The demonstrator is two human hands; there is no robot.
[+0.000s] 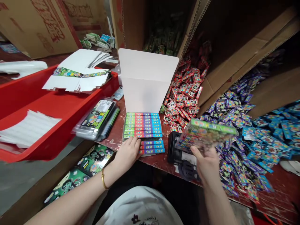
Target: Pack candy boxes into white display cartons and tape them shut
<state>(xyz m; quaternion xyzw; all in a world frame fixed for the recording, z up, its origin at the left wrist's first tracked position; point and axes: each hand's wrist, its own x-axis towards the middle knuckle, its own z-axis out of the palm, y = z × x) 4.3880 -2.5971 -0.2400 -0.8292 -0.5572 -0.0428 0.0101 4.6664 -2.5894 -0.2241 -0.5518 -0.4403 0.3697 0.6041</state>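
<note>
An open white display carton point(145, 93) stands with its lid raised in front of me. Rows of small green, red, purple and blue packets point(143, 126) fill it, with a dark gap between the front rows. My left hand point(129, 150) lies over the carton's front left corner, fingers bent and together; what is under the fingertips is hidden. To the right, my right hand point(208, 159) grips a clear plastic pack point(201, 134) with a green printed edge, blurred by motion. This pack is above a black device point(174, 147) on the table edge.
Loose red packets point(185, 97), purple packets point(236, 115) and blue packets point(264, 134) spill from cardboard boxes. Left are a red tray point(23, 103) with white cartons, a stack of clear packs point(96, 118), and green printed boxes point(95, 159) lower down.
</note>
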